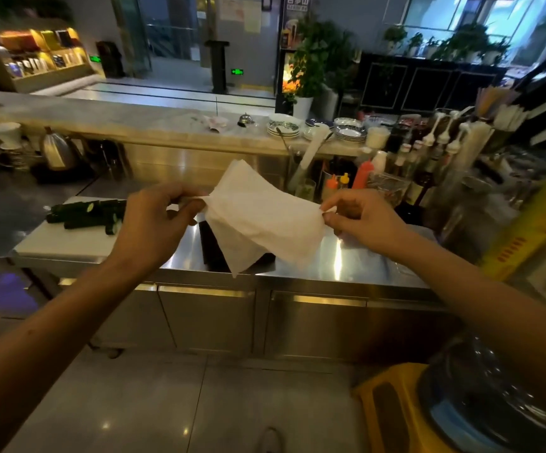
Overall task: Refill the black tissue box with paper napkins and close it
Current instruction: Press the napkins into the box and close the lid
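A white stack of paper napkins (258, 217) hangs in the air above the steel counter, stretched between both hands. My left hand (154, 220) pinches its left edge. My right hand (360, 220) pinches its right corner. Directly under the napkins lies the black tissue box (211, 246) on the counter; the napkins hide most of it, and I cannot tell how its lid stands.
The steel counter (347, 259) holds a white cutting board (59, 243) with cut cucumbers (85, 215) at the left. Sauce bottles (361, 174) and syrup bottles crowd the right. A yellow stool (392, 410) and a water jug (494, 397) stand at the floor's lower right.
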A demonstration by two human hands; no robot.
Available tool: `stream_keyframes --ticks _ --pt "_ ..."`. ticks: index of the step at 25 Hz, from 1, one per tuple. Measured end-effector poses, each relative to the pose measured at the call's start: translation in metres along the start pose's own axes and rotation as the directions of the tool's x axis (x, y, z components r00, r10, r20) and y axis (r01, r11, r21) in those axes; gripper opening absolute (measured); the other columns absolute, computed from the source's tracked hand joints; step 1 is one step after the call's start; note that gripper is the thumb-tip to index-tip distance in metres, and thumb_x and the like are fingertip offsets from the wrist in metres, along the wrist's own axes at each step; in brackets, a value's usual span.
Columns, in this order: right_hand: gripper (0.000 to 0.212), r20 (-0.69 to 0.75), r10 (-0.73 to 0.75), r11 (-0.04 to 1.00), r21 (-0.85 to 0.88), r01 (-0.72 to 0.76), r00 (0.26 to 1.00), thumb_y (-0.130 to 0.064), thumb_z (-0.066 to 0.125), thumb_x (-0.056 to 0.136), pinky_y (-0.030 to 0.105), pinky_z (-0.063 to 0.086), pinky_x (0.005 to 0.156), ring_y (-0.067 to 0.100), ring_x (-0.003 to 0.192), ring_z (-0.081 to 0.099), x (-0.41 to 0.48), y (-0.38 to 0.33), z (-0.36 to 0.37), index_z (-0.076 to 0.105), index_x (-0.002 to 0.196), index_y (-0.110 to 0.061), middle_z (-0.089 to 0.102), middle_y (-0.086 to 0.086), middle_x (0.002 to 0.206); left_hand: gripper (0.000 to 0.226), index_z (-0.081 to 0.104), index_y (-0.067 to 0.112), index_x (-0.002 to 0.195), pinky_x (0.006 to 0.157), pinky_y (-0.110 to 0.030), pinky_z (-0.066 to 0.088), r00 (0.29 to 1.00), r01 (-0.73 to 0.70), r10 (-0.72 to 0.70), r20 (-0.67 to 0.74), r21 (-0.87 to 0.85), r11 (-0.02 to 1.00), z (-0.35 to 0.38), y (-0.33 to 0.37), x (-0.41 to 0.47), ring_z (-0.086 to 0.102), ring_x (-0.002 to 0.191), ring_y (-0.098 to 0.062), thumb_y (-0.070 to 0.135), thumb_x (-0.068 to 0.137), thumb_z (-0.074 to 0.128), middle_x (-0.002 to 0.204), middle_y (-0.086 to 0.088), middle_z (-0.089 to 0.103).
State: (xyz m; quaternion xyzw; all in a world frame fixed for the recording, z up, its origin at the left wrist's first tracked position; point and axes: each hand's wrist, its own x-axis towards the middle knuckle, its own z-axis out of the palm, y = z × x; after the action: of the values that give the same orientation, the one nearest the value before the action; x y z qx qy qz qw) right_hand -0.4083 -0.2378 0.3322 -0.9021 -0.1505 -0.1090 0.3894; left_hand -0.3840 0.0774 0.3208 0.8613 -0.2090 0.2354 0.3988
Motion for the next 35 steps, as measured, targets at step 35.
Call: stream_keyframes --ticks 35 --pt "0.045 0.211 0.605 0.744 0.195 -0.639 0.768 -0.004 0.067 0.086 0.030 0.052 0.095 0.008 0.116 0.058 0.262 0.249 0.129 0.056 0.123 -0.027 0.061 -0.004 0.123 0.027 0.064 0.001 0.105 0.070 -0.039 0.057 0.719 -0.450 0.528 0.453 -0.275 0.849 0.231 -0.284 0.279 0.064 0.086 -0.027 -0.006 0.080 0.059 0.106 -0.016 0.063"
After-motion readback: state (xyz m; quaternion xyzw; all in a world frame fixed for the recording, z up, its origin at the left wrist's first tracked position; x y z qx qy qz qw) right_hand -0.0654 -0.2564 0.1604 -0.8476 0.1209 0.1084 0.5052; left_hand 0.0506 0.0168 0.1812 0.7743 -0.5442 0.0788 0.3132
